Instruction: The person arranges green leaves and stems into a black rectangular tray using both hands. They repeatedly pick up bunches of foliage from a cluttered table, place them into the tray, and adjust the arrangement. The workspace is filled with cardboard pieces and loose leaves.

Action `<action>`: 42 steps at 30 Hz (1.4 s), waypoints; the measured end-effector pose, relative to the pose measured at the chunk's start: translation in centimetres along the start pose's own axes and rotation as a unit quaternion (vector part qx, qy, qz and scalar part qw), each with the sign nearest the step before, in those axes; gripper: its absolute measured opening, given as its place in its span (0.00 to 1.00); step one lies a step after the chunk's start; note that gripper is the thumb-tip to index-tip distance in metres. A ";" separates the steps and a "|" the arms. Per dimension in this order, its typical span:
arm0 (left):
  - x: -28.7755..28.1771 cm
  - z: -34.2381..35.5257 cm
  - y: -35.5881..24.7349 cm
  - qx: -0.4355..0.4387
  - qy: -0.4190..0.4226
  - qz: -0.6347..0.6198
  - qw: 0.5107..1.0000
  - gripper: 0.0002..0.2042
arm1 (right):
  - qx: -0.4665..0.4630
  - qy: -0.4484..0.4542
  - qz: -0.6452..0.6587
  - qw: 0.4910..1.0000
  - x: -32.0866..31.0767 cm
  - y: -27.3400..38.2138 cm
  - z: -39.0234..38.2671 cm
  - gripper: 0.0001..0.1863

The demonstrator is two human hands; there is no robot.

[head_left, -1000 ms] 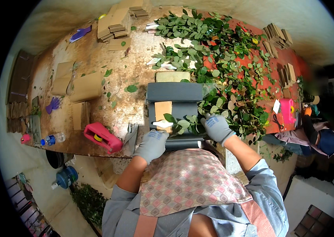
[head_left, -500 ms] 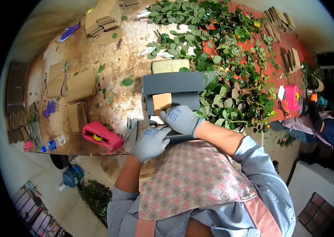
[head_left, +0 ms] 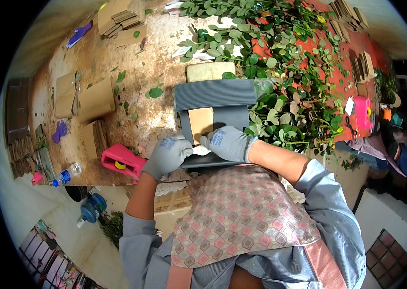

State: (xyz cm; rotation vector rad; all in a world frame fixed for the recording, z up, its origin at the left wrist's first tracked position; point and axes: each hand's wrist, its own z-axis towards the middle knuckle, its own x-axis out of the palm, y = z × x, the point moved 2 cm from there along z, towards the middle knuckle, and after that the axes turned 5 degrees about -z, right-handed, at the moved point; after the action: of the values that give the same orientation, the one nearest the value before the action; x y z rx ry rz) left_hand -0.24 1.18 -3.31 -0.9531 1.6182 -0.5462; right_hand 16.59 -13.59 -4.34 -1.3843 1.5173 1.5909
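Both hands wear grey knitted gloves. My left hand (head_left: pixel 167 156) is closed, its fingertips at one end of a small white piece (head_left: pixel 201 150) that looks like paper. My right hand (head_left: pixel 227 143) is closed at the other end, its fingertips also touching the lower edge of a tan cardboard strip (head_left: pixel 201 124). The strip lies in a dark grey stand (head_left: pixel 215 94) with a ribbed upper bar and a lower ledge in front of me. What lies under the fingers is hidden.
Leafy stems (head_left: pixel 280 115) cover the right of the table. A pink tape dispenser (head_left: pixel 121 161) sits by the front edge at left. Beyond it lie folded cardboard sheets (head_left: pixel 96 103), purple gloves (head_left: pixel 79 34) and a water bottle (head_left: pixel 70 173). Another person (head_left: pixel 405 156) is at far right.
My left hand has moved left and up, away from a greyish flat piece near the front edge. My right hand has shifted slightly right, and more of the cardboard strip shows.
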 end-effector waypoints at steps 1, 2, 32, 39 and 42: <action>-0.1 -0.1 0.1 0.011 -0.003 0.005 1.000 0.06 | 0.004 0.005 -0.002 1.000 0.1 0.0 0.1 0.13; -0.2 -0.3 0.0 0.022 -0.015 0.006 1.000 0.06 | 0.002 0.008 0.004 1.000 0.1 -0.1 0.2 0.13; 6.0 -2.5 -6.5 0.066 -0.126 0.232 0.962 0.18 | -0.006 0.009 0.078 0.997 -1.7 -0.3 -0.2 0.11; 6.0 -2.6 -6.2 0.054 -0.135 0.196 0.970 0.18 | 0.064 -0.219 0.210 0.951 -15.0 -12.4 5.6 0.13; 5.9 -2.3 -6.5 0.051 -0.128 0.199 0.970 0.20 | 0.237 -0.271 0.123 0.925 -15.5 -24.0 10.3 0.16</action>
State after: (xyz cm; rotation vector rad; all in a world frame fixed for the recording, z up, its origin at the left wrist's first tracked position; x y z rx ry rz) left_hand -0.78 -7.60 -1.14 -0.5721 1.4776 -0.2162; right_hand 39.99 5.51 -1.24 -0.4495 1.6079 1.4460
